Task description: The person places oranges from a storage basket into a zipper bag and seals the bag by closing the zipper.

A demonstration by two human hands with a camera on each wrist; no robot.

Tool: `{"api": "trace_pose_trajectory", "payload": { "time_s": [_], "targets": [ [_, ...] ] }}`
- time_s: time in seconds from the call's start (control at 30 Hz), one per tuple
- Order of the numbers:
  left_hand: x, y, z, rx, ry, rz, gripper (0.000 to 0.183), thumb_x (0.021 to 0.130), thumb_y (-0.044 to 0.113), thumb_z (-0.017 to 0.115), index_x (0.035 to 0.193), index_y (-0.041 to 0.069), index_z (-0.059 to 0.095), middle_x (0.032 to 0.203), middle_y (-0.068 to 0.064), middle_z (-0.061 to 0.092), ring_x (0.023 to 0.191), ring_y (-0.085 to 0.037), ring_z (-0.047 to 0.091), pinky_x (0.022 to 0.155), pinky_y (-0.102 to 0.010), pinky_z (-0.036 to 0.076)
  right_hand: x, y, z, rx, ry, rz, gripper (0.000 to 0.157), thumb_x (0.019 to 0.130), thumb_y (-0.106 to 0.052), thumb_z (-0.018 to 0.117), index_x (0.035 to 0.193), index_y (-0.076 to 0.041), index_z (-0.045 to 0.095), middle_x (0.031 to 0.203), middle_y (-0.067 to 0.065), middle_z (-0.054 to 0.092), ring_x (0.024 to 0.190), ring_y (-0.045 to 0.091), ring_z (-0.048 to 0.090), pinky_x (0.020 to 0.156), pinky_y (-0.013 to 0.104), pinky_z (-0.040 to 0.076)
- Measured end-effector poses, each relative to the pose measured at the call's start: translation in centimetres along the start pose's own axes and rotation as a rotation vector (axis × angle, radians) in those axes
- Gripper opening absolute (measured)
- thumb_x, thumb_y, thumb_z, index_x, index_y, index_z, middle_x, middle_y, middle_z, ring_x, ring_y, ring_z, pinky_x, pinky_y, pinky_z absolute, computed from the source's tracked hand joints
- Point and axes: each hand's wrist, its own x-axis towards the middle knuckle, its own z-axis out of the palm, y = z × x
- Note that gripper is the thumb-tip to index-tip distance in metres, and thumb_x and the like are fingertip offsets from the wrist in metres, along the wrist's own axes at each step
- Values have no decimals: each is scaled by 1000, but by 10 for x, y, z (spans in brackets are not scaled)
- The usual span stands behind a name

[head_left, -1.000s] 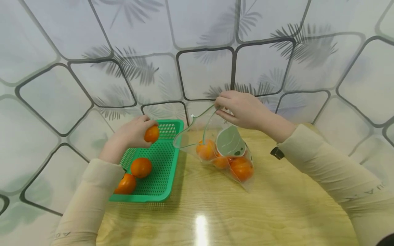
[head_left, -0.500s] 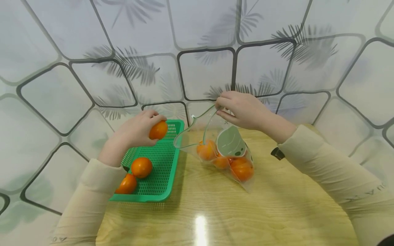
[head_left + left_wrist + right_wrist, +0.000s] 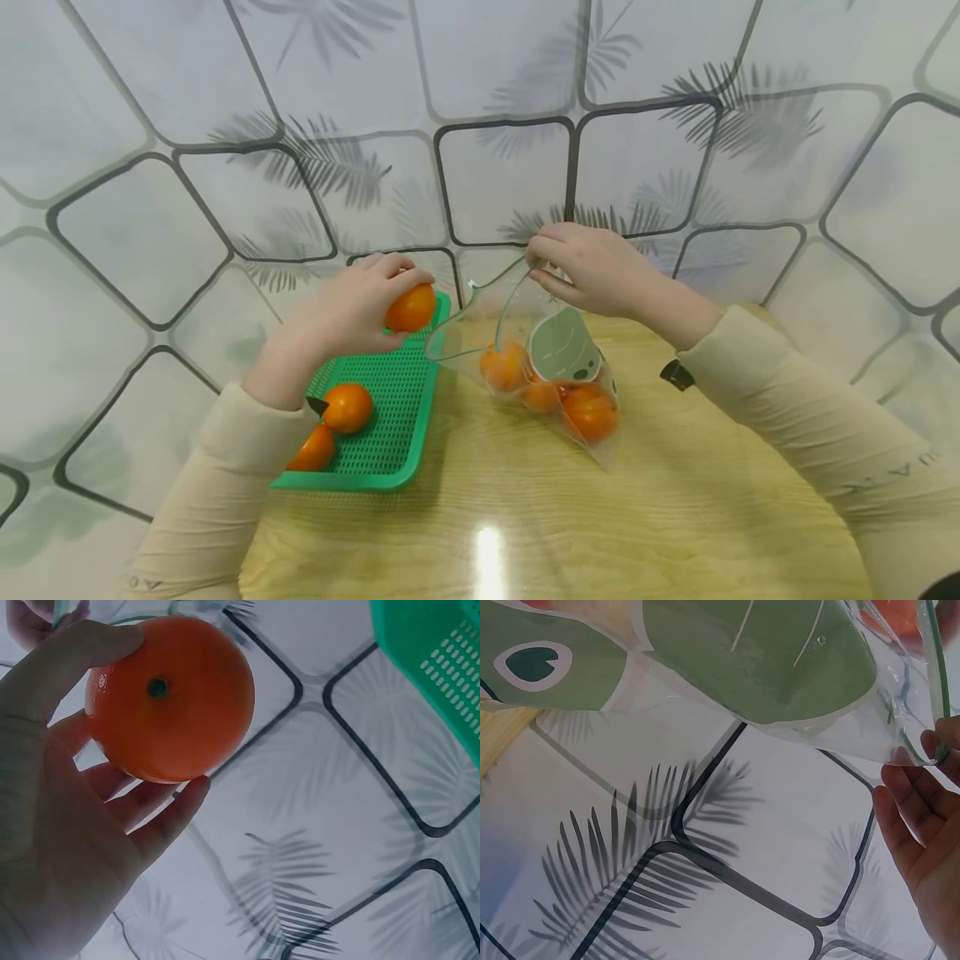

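My left hand [image 3: 360,304] grips an orange [image 3: 411,308] above the far right part of the green basket [image 3: 422,417]. In the left wrist view the thumb and fingers curve round this orange [image 3: 172,701], its green stem spot facing the camera. My right hand [image 3: 581,262] pinches the top edge of a clear zip bag [image 3: 457,354] and holds its mouth open towards the left. Several oranges [image 3: 590,412] lie inside the bag, under a printed green patch. The right wrist view shows the fingers [image 3: 907,802] at the bag's green-edged rim.
Two more oranges [image 3: 347,408] sit in the basket's near left part, one partly hidden by the left sleeve. Basket and bag stand side by side on a wooden table [image 3: 540,517]. A patterned wall covering [image 3: 502,183] rises right behind them.
My left hand has carried the orange right and slightly upward, closer to the bag's mouth. The right hand and the bag have stayed almost still.
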Motion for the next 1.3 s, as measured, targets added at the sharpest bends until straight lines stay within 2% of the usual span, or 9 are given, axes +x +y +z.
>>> {"api": "trace_pose_trajectory", "payload": {
  "time_s": [0.23,0.33,0.57,0.73,1.0,1.3],
  "targets": [
    [7,19,-4,35,26,108,65,82,15,87,142,12,63,138,-12,59,124,-37,60,101,-52,56,-1,0,1,0,17,-10,6,102,-12,66,105,-9,69,101,8,71,88,25,67,75,44,60],
    [8,24,-3,26,43,132,65,80,14,87,141,13,64,137,-11,59,125,-36,59,100,-52,56,-1,0,2,-1,21,-18,5,102,-13,66,104,-9,69,100,8,70,87,24,66,75,44,60],
    [13,30,-1,27,45,159,71,75,11,88,142,16,64,137,-9,58,126,-33,59,99,-48,56,1,-1,0,-7,19,-37,5,103,-16,67,105,-12,69,99,7,69,85,23,65,73,43,59],
    [17,34,0,39,42,178,69,75,10,88,139,17,65,137,-11,58,125,-32,59,96,-47,58,1,-1,-2,-10,16,-44,5,102,-16,67,104,-12,69,98,8,68,84,24,64,73,43,58],
    [25,42,2,22,50,214,59,79,14,88,134,20,66,132,-9,60,111,-30,63,90,-43,59,2,-1,-5,-9,21,-42,4,102,-16,67,104,-13,69,96,7,66,82,23,62,72,41,56],
    [36,43,8,-28,33,229,61,80,16,87,138,19,66,132,-4,60,109,-27,62,88,-39,57,2,-3,-5,3,32,-55,5,103,-17,66,104,-13,69,94,6,64,80,21,59,70,38,53]
  ]
}}
